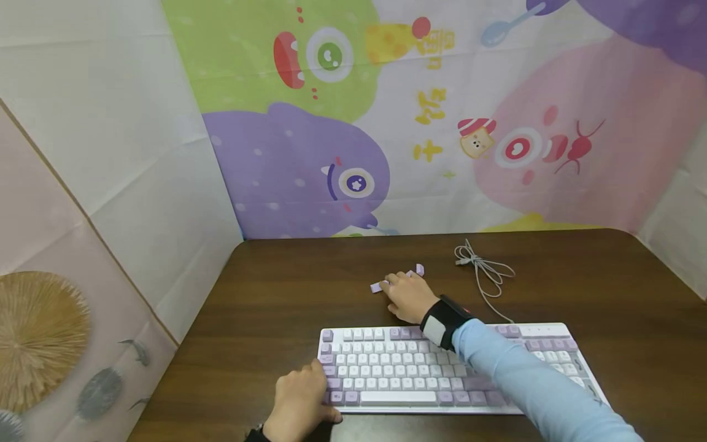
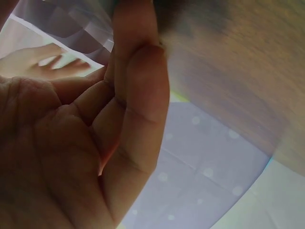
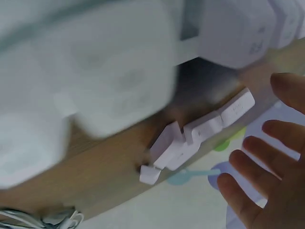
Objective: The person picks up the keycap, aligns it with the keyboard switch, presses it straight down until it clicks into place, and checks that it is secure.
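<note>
Keycaps (image 3: 237, 108), blocky, lilac, right hand (image 1: 410, 298) near, wood-grained tabletop (image 1: 270, 288)

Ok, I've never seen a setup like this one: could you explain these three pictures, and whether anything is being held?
There's no machine here, just a person's two bare hands. The wide picture comes from a camera on the head; the two close ones come from cameras worn on each wrist.

On the brown table lies a keyboard, with a bundled cable running from its back edge. Behind the keyboard lie a few loose keys.

The left hand is at the keyboard's front left corner; how firmly it grips, I can't tell. The right hand is over by the loose keys, fingers spread, seemingly holding nothing.
</note>
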A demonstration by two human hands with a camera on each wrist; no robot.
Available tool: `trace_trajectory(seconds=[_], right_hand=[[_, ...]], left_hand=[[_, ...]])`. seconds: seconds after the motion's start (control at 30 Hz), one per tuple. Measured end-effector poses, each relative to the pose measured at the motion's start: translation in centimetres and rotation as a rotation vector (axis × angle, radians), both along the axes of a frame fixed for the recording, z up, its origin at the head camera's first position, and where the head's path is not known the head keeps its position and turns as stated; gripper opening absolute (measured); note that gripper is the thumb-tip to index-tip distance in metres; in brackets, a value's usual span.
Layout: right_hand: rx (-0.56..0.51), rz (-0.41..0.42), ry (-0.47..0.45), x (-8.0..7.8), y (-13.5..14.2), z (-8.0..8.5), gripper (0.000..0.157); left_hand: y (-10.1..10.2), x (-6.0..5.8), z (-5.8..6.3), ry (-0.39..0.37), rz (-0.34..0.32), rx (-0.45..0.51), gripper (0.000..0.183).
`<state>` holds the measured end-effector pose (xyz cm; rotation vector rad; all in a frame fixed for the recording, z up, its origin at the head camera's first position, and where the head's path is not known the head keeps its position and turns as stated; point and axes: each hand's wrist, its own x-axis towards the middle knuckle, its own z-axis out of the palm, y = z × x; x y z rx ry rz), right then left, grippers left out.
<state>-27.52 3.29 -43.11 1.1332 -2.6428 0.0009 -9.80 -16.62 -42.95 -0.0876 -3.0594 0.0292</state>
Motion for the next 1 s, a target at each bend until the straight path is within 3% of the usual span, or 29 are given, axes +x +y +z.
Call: trace_trajectory(seconds=[0.17, 0.4, 0.53, 1.0], right_hand=[[0.032, -0.008, -0.085, -0.1, -0.1, -0.9, 0.045], [0.007, 0.037, 0.097, 0.1, -0.2, -1.3, 0.018], [-0.016, 0.081, 0.137, 0.3, -0.5, -1.1, 0.01], [0.001, 0.121, 0.104, 0.3, -0.6, -1.5, 0.016]], left_hand=[[0.7, 0.3, -0.5, -0.004, -0.029, -0.005, 0.074], [1.0, 0.3, -0.6, 0.041, -0.049, -0.038, 0.075], [0.9, 0.2, -0.5, 0.033, -0.041, -0.034, 0.075], [0.2, 0.1, -0.4, 0.015, -0.017, -0.011, 0.073]])
